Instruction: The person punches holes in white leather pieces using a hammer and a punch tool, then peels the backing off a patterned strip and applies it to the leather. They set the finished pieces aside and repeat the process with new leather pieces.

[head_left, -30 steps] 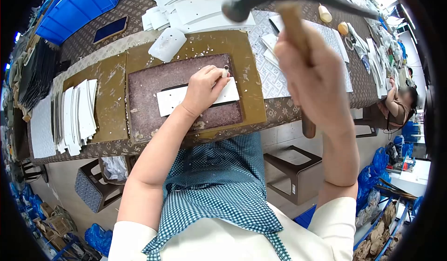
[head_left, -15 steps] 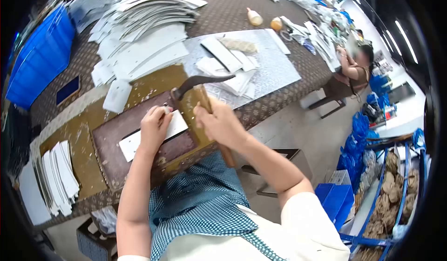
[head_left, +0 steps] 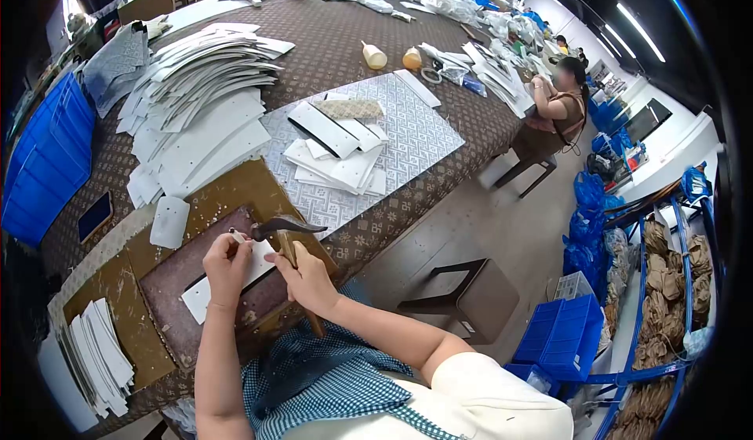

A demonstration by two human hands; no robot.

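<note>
My right hand (head_left: 304,277) is closed round the wooden handle of a hammer (head_left: 289,225), whose dark head is long and curved. The head's blunt end is close to the fingertips of my left hand (head_left: 226,271). Those fingers pinch a small, short, upright tool with a shiny top, possibly a punch; its lower part is hidden. Under my left hand lies a white strip (head_left: 198,300) with a dark edge. A dark red pad (head_left: 161,289) supports the strip, on top of a brown board (head_left: 118,277).
Stacked white sheets (head_left: 205,136) stand behind the pad; cut white strips (head_left: 102,354) lie at left. More white pieces (head_left: 333,165) rest on a patterned sheet (head_left: 416,146). A phone (head_left: 95,218), blue crate (head_left: 49,158) and stool (head_left: 471,299) are nearby. A person (head_left: 555,114) sits at right.
The head view has shifted, so the table's far side shows more. The hammer head has come down nearer my left fingertips. Both hands keep their grip.
</note>
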